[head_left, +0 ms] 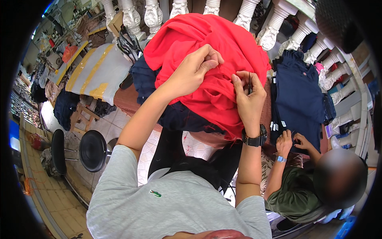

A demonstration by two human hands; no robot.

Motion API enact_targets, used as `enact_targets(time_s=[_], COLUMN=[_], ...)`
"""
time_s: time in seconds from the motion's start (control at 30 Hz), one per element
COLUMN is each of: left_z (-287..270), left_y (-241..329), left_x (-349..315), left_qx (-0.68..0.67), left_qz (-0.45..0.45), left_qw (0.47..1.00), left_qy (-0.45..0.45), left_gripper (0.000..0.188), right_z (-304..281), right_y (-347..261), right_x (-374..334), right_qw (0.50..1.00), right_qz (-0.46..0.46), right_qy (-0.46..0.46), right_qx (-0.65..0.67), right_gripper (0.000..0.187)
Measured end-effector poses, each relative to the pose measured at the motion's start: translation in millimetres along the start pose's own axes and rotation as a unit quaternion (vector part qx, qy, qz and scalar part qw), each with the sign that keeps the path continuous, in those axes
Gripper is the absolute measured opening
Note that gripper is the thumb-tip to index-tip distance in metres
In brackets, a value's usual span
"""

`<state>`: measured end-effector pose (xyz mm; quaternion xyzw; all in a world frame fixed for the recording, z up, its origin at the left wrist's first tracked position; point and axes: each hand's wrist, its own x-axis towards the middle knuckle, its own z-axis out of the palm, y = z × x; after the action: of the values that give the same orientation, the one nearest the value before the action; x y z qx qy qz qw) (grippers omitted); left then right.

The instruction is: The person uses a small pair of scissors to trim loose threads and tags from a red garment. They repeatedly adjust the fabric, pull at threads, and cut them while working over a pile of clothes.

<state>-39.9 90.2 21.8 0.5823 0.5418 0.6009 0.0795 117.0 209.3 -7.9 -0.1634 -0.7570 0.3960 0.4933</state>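
A bunched red garment lies heaped in front of me, its folds spilling toward my lap. My left hand is closed in a pinch on the red cloth near the middle of the heap. At the right side of the heap, my right hand is curled around small dark thread snips, their slim points upward. Its thumb and fingertips rest against the red fabric. Dark navy cloth sticks out from under the red heap on the left and near side.
To the right, navy garments lie stacked, with a co-worker's hands at their near edge. White balusters line the far side. A taped, plastic-wrapped bundle lies at left, near a round black stool.
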Motion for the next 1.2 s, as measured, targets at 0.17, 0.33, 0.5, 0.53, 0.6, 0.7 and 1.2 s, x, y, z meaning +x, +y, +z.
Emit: enact_targets(time_s=[0.17,0.33,0.5,0.53,0.6,0.7,1.2], left_z=[-4.1,3.0,5.8,4.5,4.8,6.3,19.4], left_y=[-9.4,27.1,7.3,4.1,7.7,23.4,20.7], left_x=[-5.3,-7.9,-7.8,-5.5,-4.8,-2.7,16.2], left_qx=[-0.135,0.116,0.248,0.247,0.199,0.149,0.374], left_qz=[-0.026,-0.12,-0.009,-0.002,-0.043,-0.088,-0.067], left_qw=[0.991,0.984,0.966,0.966,0.973,0.975,0.919], left_qy=[0.001,0.06,0.068,0.08,0.106,0.142,0.104], left_gripper=[0.008,0.018,0.012,0.011,0.009,0.006,0.025], right_z=[-0.4,-5.0,-6.4,-7.8,-8.2,-4.0,17.9], right_y=[-5.6,-23.3,-55.5,-60.2,-52.7,-34.3,-2.1], right_x=[-0.9,-3.9,6.6,13.2,29.9,50.2,32.9], right_qw=[1.0,0.999,1.0,0.999,0.996,0.993,0.995], right_qz=[0.0,0.002,-0.028,-0.026,-0.037,-0.026,0.005], right_qy=[-0.006,0.001,-0.004,-0.023,-0.063,-0.082,-0.011], right_qx=[-0.014,-0.046,0.009,0.015,0.05,0.086,0.103], right_gripper=[0.012,0.02,0.028,0.027,0.026,0.026,0.027])
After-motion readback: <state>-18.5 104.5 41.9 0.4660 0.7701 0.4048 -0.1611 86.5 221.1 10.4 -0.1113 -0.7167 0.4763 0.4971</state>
